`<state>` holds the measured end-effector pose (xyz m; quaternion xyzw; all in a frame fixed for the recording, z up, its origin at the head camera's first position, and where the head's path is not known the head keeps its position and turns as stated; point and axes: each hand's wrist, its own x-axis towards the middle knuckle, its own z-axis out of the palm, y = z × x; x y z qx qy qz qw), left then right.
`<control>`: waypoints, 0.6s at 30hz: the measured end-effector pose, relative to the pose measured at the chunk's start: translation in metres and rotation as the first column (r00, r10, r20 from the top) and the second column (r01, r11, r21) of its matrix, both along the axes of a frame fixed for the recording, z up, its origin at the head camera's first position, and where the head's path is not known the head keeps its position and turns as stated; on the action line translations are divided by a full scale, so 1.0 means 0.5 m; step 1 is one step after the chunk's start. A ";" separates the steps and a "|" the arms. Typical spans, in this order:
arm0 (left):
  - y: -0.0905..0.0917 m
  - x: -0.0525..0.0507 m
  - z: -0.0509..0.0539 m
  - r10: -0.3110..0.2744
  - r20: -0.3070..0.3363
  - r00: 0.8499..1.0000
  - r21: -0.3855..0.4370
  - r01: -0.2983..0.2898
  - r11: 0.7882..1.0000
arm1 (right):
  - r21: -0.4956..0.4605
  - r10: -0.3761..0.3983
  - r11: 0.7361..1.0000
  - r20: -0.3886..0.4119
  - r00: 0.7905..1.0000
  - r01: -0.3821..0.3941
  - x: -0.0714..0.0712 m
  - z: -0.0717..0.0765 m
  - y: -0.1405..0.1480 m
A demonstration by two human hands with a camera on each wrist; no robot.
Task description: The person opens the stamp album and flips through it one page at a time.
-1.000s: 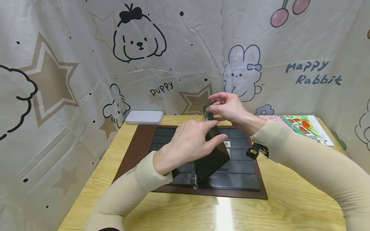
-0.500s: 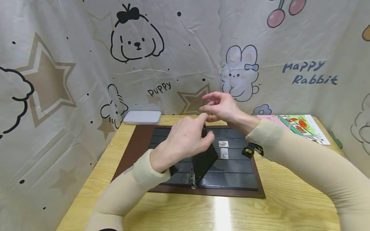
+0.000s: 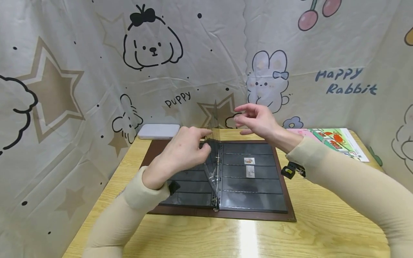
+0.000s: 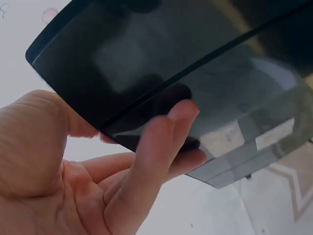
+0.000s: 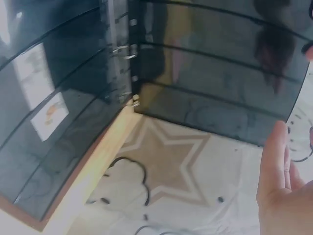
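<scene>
2 stamps (image 3: pixel 250 171), L grip (image 3: pixel 181 154) pinching raised pg (image 4: pixel 195 54), part-blocking left pg (image 3: pixel 193 195), R grip (image 3: pixel 259 122) loose, empty, case (image 3: pixel 158 131) + mag (image 3: pixel 338 139) behind

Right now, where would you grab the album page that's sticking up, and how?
Probably pinch the raised page by its loose outer edge, coming from above and pressing lightly on both faces. It is thin and stands up from the open album, while the ringed spine holds its opposite edge.

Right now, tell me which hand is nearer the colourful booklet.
Right. The right hand is left of the colourful booklet in the head view; the left hand is farther left, at the raised album page.
</scene>
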<state>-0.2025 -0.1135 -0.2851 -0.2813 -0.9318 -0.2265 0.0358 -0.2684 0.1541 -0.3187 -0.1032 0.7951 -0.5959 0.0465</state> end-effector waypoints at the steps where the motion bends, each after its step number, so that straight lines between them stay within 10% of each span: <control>1: -0.011 -0.001 0.002 0.011 0.026 1.000 0.007 -0.012 1.000 | 0.012 -0.003 1.000 -0.001 1.000 0.003 0.001 -0.005 0.006; 10: -0.106 -0.010 -0.007 0.059 0.154 0.986 0.067 -0.070 0.995 | 0.239 0.019 0.971 -0.051 0.999 -0.007 -0.002 -0.084 0.056; 18: -0.166 -0.013 -0.033 0.102 0.202 0.974 0.100 -0.124 0.987 | 0.657 0.137 0.754 -0.180 0.974 0.016 -0.024 -0.190 0.104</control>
